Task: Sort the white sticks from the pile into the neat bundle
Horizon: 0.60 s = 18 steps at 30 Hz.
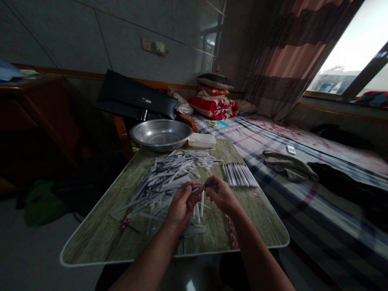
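Both hands meet over the near middle of the table, at a thin, dark pen-like stick [198, 186]. My left hand [180, 206] pinches the stick between thumb and fingers. Around the stick's right end, the fingertips of my right hand [222, 195] are closed. Under and beyond the left hand spreads a loose pile of slender white and dark sticks [176, 171], some apparently in clear sleeves. To the right of my right hand lies a neat row of white sticks with dark ends [239, 175], side by side. Fine detail of the held stick is too small to make out.
A wide metal basin [160, 135] and a shallow white tray [202, 140] sit at the far edge of the wood-patterned table [91, 242]. A bed with a plaid sheet [260, 137] borders the table's right side. Behind the basin stands a black padded object [133, 97].
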{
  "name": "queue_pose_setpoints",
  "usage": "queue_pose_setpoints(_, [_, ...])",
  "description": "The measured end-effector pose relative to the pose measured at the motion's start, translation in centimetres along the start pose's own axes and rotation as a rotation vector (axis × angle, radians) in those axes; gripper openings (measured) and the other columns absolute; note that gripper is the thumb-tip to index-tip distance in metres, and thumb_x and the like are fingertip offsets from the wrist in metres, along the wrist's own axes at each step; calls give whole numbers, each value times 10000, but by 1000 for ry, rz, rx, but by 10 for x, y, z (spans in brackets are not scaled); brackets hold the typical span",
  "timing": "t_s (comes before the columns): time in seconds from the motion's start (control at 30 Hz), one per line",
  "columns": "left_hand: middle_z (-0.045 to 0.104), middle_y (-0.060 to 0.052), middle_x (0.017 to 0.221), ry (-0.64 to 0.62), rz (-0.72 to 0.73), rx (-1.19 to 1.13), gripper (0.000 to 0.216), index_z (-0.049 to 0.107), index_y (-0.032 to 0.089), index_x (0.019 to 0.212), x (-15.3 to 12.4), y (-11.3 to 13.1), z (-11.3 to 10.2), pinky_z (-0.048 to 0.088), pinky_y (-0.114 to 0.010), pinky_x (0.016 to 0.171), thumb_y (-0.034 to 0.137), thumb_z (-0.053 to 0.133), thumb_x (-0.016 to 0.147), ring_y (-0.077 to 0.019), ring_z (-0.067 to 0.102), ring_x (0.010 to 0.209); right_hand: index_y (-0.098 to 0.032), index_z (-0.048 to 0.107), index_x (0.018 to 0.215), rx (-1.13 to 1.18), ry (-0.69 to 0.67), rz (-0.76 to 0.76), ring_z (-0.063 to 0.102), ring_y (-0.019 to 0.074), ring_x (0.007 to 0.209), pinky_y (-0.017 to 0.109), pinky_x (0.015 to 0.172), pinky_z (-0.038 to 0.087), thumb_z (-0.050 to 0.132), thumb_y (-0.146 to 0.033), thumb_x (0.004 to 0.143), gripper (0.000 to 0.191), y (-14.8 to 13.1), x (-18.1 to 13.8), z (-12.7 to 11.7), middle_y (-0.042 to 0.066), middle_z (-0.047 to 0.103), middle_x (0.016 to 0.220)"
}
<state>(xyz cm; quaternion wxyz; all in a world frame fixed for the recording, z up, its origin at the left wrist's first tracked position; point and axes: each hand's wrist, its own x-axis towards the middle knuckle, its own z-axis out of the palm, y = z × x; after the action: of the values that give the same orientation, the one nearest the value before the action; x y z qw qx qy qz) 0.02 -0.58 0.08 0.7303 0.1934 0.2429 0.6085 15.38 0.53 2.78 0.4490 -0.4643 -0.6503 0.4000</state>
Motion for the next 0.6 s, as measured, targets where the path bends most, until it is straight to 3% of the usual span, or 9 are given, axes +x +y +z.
queue_pose_setpoints(0.07, [744, -72, 923, 2, -1, 4, 150, 610, 153, 924, 0, 0, 0, 585, -226, 624, 195, 698, 809, -183, 731, 804, -197, 536, 826, -81, 1, -4, 509, 99, 548, 201, 511, 392, 570, -288, 824, 97, 0, 0, 0, -27, 568, 652])
queue_pose_setpoints(0.23, [743, -83, 945, 1, -15, 27, 163, 616, 149, 916, -1, 1, 1, 588, -242, 639, 210, 710, 799, -195, 730, 819, -192, 477, 587, -160, -18, 61, 422, 86, 435, 211, 453, 329, 366, -425, 951, 446, -5, -1, 1, -28, 463, 473])
queue_pose_setpoints(0.4, [746, -75, 911, 38, 15, 24, 145, 626, 145, 910, -2, 2, 3, 583, -231, 632, 198, 704, 799, -181, 729, 794, -199, 524, 877, -3, -38, 9, 514, 101, 535, 199, 492, 382, 572, -330, 834, 147, -4, -2, 1, -38, 551, 640])
queue_pose_setpoints(0.5, [745, -76, 916, 38, 11, 31, 148, 623, 145, 911, -1, 1, 3, 584, -236, 624, 199, 703, 799, -184, 729, 791, -201, 515, 807, -85, -37, -8, 510, 99, 540, 200, 513, 379, 543, -290, 846, 101, -2, -2, 1, -40, 552, 614])
queue_pose_setpoints(0.6, [743, -81, 924, 33, -6, 39, 154, 622, 145, 904, -1, 1, 3, 585, -238, 618, 201, 710, 791, -192, 730, 798, -198, 478, 627, -169, -43, 35, 462, 91, 474, 210, 490, 350, 426, -375, 926, 351, -2, -2, 1, -34, 500, 515])
